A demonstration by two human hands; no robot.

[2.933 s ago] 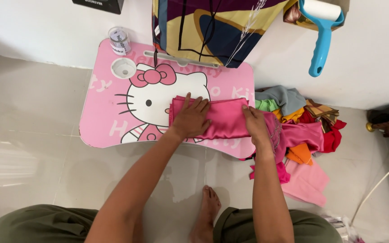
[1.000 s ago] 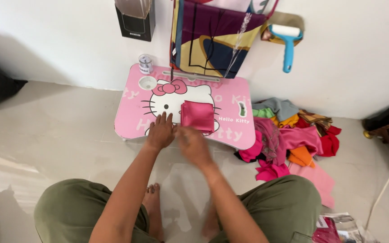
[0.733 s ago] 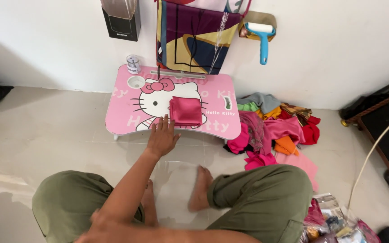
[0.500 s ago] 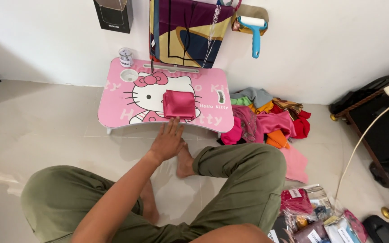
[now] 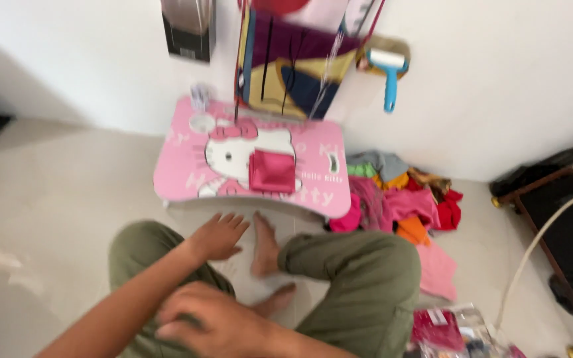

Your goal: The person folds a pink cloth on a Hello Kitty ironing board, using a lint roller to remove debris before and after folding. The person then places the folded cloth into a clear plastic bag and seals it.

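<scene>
Left hand [image 5: 219, 236] – fingers spread, empty, off the counter [image 5: 180, 179] | right hand [image 5: 217, 325] – loosely curled, empty (blurred) | folded pink cloth [image 5: 272, 171] lay mid-counter | advice: square edges before releasing.

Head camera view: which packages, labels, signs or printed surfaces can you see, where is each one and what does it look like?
Dark box: on the wall, upper left; rectangular, black and grey.
Pink lap table: on the floor by the wall; printed white cartoon cat with a pink bow.
Folded pink cloth: lying on that table.
Clear plastic packets: floor, lower right; crumpled, with red contents.
Hanging printed fabric: against the wall; purple, yellow, navy.
</scene>
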